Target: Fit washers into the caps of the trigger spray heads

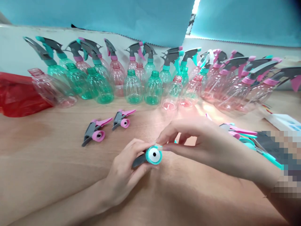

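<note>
My left hand is closed around a grey trigger spray head. Its teal collar faces me, with a white disc inside that has a dark hole at its centre. From the right, my right hand reaches over, thumb and forefinger pinched at the collar's upper rim. Whether anything small is between those fingertips, I cannot tell. Beyond my left hand, two grey spray heads with pink collars lie on the table, one nearer and one farther.
Open-necked bottles, green and pink, line the table. Behind them stand several bottles with spray heads fitted. A red plastic bag is at left. More spray heads lie behind my right forearm, near a white box.
</note>
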`<state>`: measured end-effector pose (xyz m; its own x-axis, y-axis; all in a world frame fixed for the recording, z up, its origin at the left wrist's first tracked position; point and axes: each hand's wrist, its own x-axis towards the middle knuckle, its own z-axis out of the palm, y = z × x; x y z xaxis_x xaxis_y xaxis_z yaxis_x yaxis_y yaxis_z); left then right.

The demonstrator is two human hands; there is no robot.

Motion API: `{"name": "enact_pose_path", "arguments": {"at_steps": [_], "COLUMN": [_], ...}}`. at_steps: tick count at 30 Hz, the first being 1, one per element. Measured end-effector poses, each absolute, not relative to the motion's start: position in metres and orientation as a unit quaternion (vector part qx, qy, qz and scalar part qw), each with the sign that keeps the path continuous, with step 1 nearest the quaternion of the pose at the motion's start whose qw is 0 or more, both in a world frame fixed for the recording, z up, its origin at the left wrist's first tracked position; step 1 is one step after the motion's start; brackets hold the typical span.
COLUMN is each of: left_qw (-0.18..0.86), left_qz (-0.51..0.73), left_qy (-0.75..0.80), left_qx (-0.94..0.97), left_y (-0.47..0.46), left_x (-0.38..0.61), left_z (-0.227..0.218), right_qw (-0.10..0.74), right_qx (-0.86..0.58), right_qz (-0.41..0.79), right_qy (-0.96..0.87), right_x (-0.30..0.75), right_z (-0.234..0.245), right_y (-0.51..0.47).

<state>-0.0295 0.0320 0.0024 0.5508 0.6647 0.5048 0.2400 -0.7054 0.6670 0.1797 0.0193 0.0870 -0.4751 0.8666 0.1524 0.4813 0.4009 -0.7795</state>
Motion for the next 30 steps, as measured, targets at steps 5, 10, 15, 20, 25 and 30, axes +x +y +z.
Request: {"name": "enact_pose_path", "arguments": {"at_steps": [5, 10, 15, 20, 25, 30], "left_qw": [0.258, 0.255, 0.263, 0.275, 0.288, 0.284], "left_qz": [0.401, 0.398, 0.406, 0.403, 0.406, 0.411], "left_qy": [0.263, 0.258, 0.273, 0.262, 0.25, 0.241], "left_qx": [0.839, 0.843, 0.831, 0.833, 0.83, 0.832], "left_y": [0.033, 0.032, 0.031, 0.032, 0.032, 0.033], "left_x": [-0.03, -0.03, -0.03, -0.03, -0.03, -0.029], "left_z": [0.001, 0.002, 0.002, 0.0, 0.001, 0.004], "right_qw": [0.211, 0.185, 0.196, 0.229, 0.258, 0.27], "right_qx": [-0.43, -0.441, -0.457, -0.444, -0.445, -0.432], "right_qz": [0.293, 0.276, 0.262, 0.296, 0.299, 0.29], "right_qy": [-0.828, -0.834, -0.827, -0.814, -0.804, -0.81], "right_x": [0.179, 0.18, 0.177, 0.173, 0.17, 0.168], "right_z": [0.081, 0.08, 0.078, 0.076, 0.074, 0.074], "right_y": [0.018, 0.015, 0.012, 0.011, 0.008, 0.005]}}
